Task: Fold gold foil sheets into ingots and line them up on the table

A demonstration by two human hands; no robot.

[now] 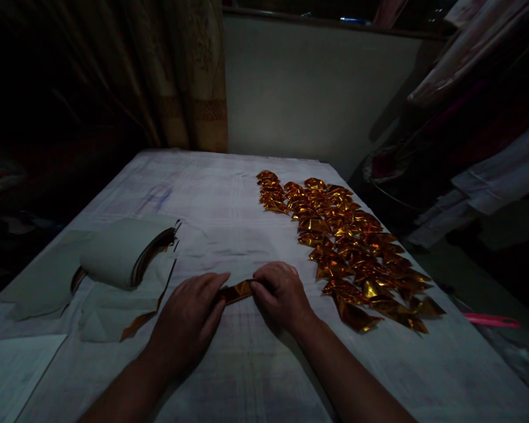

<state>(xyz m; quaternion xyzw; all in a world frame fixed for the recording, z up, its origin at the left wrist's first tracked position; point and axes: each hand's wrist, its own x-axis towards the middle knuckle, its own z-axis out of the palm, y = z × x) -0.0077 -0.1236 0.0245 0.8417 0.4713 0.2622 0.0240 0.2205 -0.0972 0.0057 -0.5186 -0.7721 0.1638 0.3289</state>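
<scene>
Between my two hands, a narrow folded strip of gold foil paper [238,292] lies low over the cloth. My left hand [189,311] pinches its left end with thumb and fingers. My right hand [283,294] grips the right end, fingers curled over it. To the right, several folded gold foil pieces [344,241] with pointed ends sit in rows. On the left rests a curled stack of paper sheets [119,249], pale side up, with some gold showing at the edges. A loose sheet with a gold edge [114,314] lies in front of that stack.
A pale plaid cloth [211,205] covers the table. At the lower left is a flat white sheet [13,370]. A curtain [189,76] and a wall [308,88] stand behind. Hanging cloths [502,170] and a pink handle [491,320] are off the table's right side.
</scene>
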